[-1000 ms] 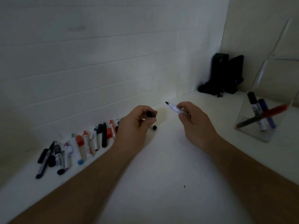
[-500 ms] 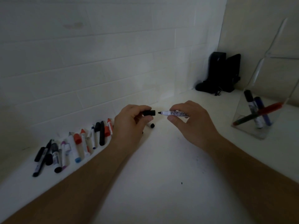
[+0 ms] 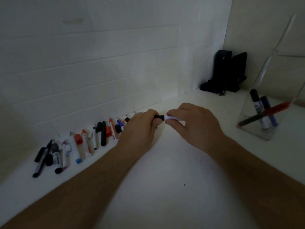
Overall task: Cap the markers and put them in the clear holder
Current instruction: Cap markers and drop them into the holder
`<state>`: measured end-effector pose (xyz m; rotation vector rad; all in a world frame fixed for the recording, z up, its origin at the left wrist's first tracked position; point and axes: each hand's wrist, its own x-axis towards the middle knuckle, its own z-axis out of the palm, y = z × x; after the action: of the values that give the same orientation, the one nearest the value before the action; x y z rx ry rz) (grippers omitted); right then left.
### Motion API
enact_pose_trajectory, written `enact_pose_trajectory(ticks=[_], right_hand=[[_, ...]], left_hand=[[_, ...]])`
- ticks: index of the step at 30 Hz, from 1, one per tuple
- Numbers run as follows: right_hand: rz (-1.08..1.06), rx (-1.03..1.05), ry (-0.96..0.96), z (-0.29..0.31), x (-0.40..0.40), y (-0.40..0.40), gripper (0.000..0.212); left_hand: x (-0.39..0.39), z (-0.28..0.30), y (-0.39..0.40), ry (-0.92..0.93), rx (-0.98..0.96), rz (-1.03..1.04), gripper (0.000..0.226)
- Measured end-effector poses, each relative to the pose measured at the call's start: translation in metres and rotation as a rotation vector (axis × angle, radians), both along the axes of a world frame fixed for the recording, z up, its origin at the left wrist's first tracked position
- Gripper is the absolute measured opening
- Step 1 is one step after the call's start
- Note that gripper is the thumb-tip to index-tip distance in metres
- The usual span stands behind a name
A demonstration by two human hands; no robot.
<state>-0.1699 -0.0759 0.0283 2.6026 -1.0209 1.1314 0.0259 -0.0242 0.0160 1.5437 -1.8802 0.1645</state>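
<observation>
My hands have closed the gap — left hand [image 3: 140, 128] pressing the black cap [image 3: 159, 117] onto the marker [image 3: 173, 118] gripped in my right hand [image 3: 194, 124] — next, into the clear holder [image 3: 257, 129].

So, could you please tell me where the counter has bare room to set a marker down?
The widest bare patch lies on the counter between the forearms, in front of the hands. Another lies between the right hand and the clear holder. The strip along the tiled wall to the left is crowded with loose markers, and the far corner holds a black object.
</observation>
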Motion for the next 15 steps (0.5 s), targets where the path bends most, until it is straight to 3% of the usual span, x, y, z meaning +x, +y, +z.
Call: enact_pose_trajectory(ticks=[7,15], right_hand=[[0.013,0.008,0.026,-0.0011,-0.0016,0.0003,0.036],[0.025,0.139,0.160,-0.0001,-0.0035,-0.0021,0.035]], left_hand=[[-0.0021,0.0025,0.0031,0.034,0.006,-0.049,0.018],[-0.0006,-0.0043,0.0013,0.059,0.008,-0.131,0.029]])
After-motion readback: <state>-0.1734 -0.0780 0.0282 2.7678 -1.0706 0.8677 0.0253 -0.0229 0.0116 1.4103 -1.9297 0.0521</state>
